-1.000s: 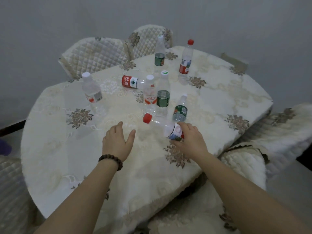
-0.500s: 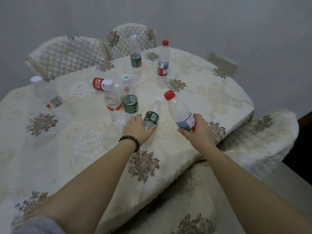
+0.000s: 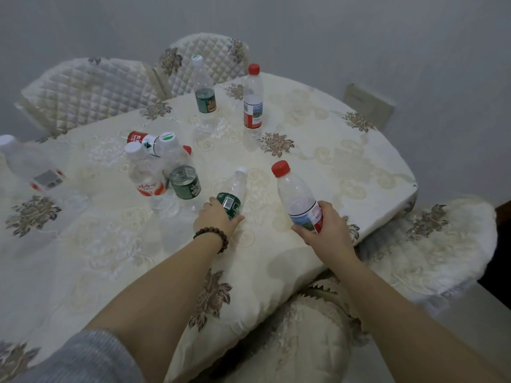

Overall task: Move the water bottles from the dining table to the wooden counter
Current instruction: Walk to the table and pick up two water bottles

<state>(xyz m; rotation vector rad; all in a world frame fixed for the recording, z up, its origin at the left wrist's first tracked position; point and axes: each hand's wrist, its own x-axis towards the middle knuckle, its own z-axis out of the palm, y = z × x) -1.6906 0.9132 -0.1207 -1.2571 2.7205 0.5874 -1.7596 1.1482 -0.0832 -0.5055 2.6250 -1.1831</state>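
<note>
Tablecloth point(image 3: 318, 150) in cream lace covers the table across mid-frame, with quilted chairs point(image 3: 91, 89) at upper left and a cushioned seat point(image 3: 431, 244) at right. Bottles stand and lie on it: two upright at top centre point(image 3: 204, 89), a cluster left of centre point(image 3: 166, 167), one at the left edge point(image 3: 25, 164). At centre the right hand point(image 3: 326, 230) grips a red-capped bottle point(image 3: 298, 197), tilted, while the left hand point(image 3: 214, 217), a bead bracelet point(image 3: 214, 236) on its wrist, curls around a green-labelled bottle point(image 3: 232, 194).
</note>
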